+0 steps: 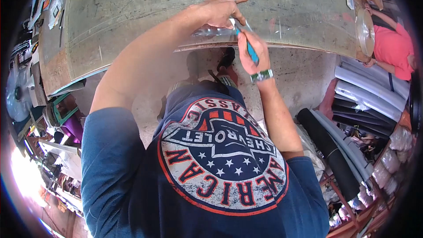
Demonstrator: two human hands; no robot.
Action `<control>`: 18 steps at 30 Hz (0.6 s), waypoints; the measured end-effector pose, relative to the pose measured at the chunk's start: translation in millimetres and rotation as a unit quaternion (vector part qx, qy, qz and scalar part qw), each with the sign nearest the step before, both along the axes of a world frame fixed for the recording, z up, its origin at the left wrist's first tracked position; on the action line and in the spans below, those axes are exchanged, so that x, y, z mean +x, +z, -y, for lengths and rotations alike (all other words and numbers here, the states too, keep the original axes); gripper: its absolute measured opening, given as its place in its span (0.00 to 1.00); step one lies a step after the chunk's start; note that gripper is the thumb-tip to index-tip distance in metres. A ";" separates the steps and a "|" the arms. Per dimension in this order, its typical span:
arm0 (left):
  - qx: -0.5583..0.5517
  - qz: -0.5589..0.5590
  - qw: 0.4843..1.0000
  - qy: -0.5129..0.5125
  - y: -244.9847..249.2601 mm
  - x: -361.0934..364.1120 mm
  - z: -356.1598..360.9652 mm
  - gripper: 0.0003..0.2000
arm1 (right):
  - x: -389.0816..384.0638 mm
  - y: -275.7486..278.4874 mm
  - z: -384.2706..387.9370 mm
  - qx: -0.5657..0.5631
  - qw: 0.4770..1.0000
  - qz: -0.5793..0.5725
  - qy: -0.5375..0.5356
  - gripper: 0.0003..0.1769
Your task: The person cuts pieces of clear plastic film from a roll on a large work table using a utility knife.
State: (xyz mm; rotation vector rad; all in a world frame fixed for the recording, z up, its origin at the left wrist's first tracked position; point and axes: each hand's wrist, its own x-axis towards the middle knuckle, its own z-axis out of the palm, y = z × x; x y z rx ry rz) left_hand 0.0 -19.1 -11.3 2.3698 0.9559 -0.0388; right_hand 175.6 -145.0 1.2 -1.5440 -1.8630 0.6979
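Observation:
My right hand (255, 52) is closed around a slim teal-handled utility knife (252, 52). The knife's tip points up toward my left hand and is too blurred to make out clearly. A sheet of clear plastic (260, 27) lies along the near edge of the worktable (145, 0), showing mostly by its glare. On top of it my left hand (220, 11) presses down with fingers spread, a ring on one of them. The left thumb side is close to the knife's tip.
A person in a pink shirt (392, 39) stands at the table's right end, beside a clear roll (365, 31). Wrapped rolls (370, 90) and a black roll (330, 154) lie to my right. Tools and a green frame (64, 108) sit at left.

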 end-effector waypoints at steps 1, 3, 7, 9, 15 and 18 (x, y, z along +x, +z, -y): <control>-0.004 -0.005 1.000 0.001 2.0 -1.2 -1.5 0.28 | 0.9 4.1 7.8 -0.002 1.000 0.012 0.008 0.12; -0.013 0.000 1.000 0.004 -3.0 -1.0 -1.6 0.29 | 13.2 15.5 26.4 -0.039 0.999 -0.003 0.029 0.13; -0.017 0.028 0.999 0.009 -8.8 -8.8 -4.0 0.30 | 51.3 53.1 -3.6 0.088 0.990 0.081 0.070 0.16; -0.017 0.035 0.999 -0.002 -9.9 -3.8 -0.7 0.31 | 69.9 80.0 -25.6 0.021 0.995 0.092 0.027 0.21; 0.016 0.034 0.999 0.009 -1.0 -14.3 2.0 0.29 | 97.4 29.4 -103.6 0.051 0.949 0.208 0.231 0.29; 0.056 0.109 0.982 0.143 -8.2 -27.2 20.3 0.27 | 110.6 -11.8 -117.6 0.078 0.938 0.219 0.259 0.27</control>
